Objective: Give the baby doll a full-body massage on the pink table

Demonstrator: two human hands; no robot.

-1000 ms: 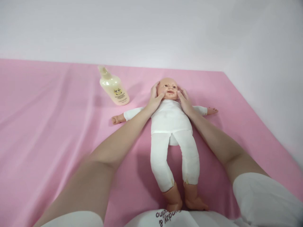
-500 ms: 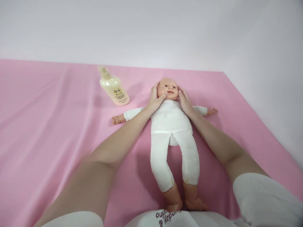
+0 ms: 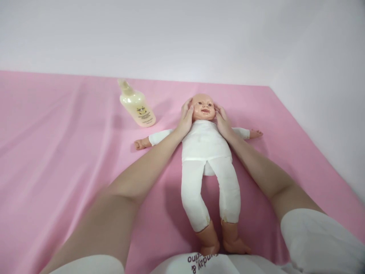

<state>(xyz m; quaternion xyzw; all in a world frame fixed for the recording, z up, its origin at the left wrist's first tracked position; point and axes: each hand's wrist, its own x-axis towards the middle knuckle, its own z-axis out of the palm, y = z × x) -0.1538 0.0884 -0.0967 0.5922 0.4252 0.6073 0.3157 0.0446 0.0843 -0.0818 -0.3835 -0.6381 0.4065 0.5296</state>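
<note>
A baby doll (image 3: 205, 152) in a white bodysuit lies on its back on the pink sheet (image 3: 57, 152), head away from me and arms spread. My left hand (image 3: 186, 118) cups the left side of the doll's head, fingers along the cheek. My right hand (image 3: 223, 122) cups the other side, thumb at the jaw. Both hands touch the head with the fingers spread flat; neither lifts it.
A cream lotion bottle (image 3: 137, 104) lies on its side on the sheet, left of the doll's head. White walls border the sheet at the back and on the right. My white shirt fills the lower edge.
My left thumb has slid off the doll's chin and mouth outward to the cheek. My right thumb has also drawn back a little toward the jaw. The doll has not moved.
</note>
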